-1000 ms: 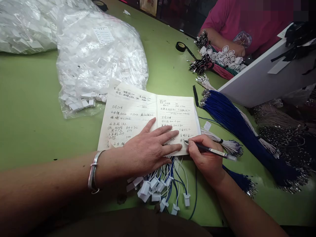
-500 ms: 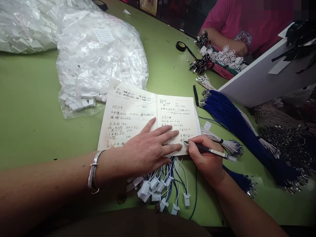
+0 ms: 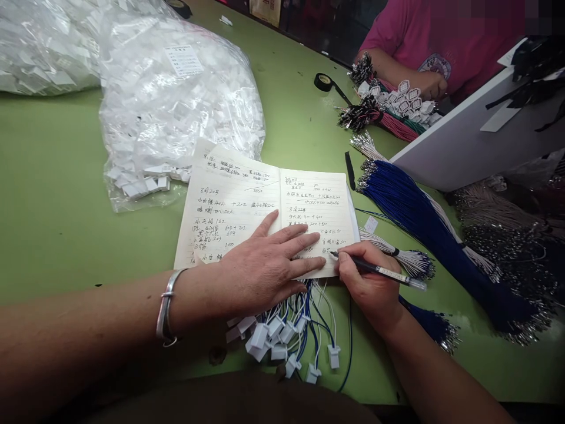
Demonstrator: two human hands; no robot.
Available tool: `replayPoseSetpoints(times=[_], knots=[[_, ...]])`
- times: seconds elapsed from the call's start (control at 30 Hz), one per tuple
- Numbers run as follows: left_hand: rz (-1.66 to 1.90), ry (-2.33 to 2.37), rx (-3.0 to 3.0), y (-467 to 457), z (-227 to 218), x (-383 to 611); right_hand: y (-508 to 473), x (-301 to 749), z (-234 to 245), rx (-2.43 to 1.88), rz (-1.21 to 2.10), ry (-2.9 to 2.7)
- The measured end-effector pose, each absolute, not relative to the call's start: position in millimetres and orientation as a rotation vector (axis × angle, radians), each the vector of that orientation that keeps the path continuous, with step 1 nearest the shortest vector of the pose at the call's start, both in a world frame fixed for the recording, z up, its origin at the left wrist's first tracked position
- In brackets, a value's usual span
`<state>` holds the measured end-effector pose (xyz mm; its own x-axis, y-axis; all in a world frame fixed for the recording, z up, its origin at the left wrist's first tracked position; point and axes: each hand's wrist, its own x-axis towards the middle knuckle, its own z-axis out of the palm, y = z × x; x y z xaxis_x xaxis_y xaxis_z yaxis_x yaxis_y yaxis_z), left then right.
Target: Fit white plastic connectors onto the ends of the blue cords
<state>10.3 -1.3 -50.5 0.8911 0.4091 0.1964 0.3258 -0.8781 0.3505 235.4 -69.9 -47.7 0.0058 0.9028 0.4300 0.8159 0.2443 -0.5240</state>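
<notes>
An open notebook with handwritten lines and numbers lies on the green table. My left hand rests flat across its lower half, fingers spread, covering part of the writing. In my right hand is a black pen, gripped between thumb and fingers. Its tip is at the right page, by the lowest line of writing. Under the notebook's near edge, blue and white wires with white plastic connectors stick out towards me.
Clear bags of white connectors stand at the back left. Bundles of blue wires lie on the right, beside a grey panel. Black tape lies farther back. A person in a pink shirt sits across, near more wire bundles.
The pen and my right hand have shifted very slightly to the right along the line. My left hand and the notebook have stayed in place.
</notes>
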Motion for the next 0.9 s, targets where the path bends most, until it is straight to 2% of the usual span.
replayPoseSetpoints(times=[0.9], knots=[[0.373, 0.546, 2.743, -1.6, -52.2, 10.3, -68.0, 233.1, -43.3, -1.659, 0.270, -1.768]])
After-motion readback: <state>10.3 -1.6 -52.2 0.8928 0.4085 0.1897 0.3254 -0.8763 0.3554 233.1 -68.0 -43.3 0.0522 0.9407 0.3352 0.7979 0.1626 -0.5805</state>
